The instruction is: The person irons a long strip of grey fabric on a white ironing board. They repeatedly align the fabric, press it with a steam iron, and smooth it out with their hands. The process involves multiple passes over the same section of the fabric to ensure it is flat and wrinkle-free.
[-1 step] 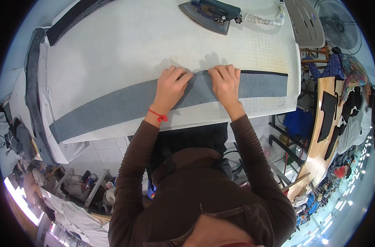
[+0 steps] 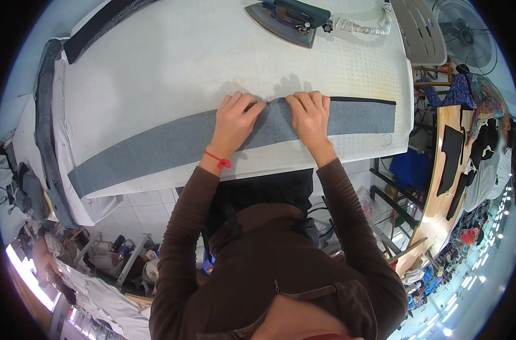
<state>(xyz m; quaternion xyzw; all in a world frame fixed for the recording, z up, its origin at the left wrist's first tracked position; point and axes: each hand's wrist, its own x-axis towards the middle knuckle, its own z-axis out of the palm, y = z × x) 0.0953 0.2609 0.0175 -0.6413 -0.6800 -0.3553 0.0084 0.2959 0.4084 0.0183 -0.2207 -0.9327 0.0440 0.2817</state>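
Note:
A long, curved grey fabric strip (image 2: 173,139) lies along the near edge of a white padded table. My left hand (image 2: 234,119) pinches its far edge near the middle, fingers curled over it. A short way to the right, my right hand (image 2: 310,116) grips the same edge between thumb and fingers. Between the hands the edge rises slightly into a small peak. Right of my right hand, a narrow black band (image 2: 363,101) runs along the strip's far edge. The fingertips are partly hidden behind the knuckles.
An iron (image 2: 292,21) with a wrapped cord (image 2: 365,25) rests at the table's far side. A dark fabric piece (image 2: 102,25) lies at the far left. To the right stand a fan (image 2: 466,35) and a wooden table (image 2: 436,198) bearing black cut pieces.

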